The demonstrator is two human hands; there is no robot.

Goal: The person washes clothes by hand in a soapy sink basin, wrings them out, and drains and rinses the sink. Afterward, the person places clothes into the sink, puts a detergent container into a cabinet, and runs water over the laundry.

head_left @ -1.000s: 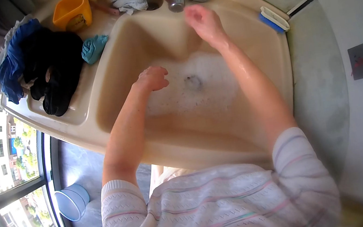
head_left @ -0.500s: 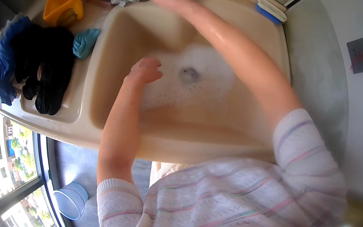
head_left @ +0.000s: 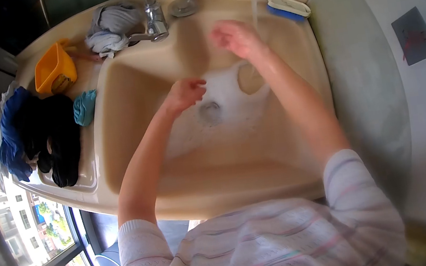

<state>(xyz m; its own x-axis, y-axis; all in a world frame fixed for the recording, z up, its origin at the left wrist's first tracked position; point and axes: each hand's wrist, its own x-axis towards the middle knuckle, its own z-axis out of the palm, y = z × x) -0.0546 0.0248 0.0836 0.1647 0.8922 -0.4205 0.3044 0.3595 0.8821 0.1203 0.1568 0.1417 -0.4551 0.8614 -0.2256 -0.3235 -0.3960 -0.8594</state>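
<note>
A beige sink basin [head_left: 124, 91] holds white suds [head_left: 222, 85] around a dark round drain [head_left: 210, 112]. Over the suds hangs my left hand [head_left: 187, 94], its fingers loosely curled and apart, holding nothing. My right hand [head_left: 235, 39] is raised over the back of the basin, somewhat blurred, with its fingers apart and nothing in them. Beside it a thin stream of water [head_left: 254, 0] falls into the basin, leaving a gap in the suds. The chrome faucet [head_left: 155, 20] stands behind the basin, left of my right hand.
Dark and blue clothes [head_left: 53, 135] lie on the left ledge near a teal cloth [head_left: 86, 108]. Behind them are a yellow container [head_left: 53, 68] and grey cloths [head_left: 112, 27]. A blue-and-white brush [head_left: 288, 7] rests at the back right, near the wall. A bucket [head_left: 110, 264] stands below.
My right hand has reached to the faucet and come back over the basin. Water now runs in a stream. My left hand has stayed over the suds. The view has shifted.
</note>
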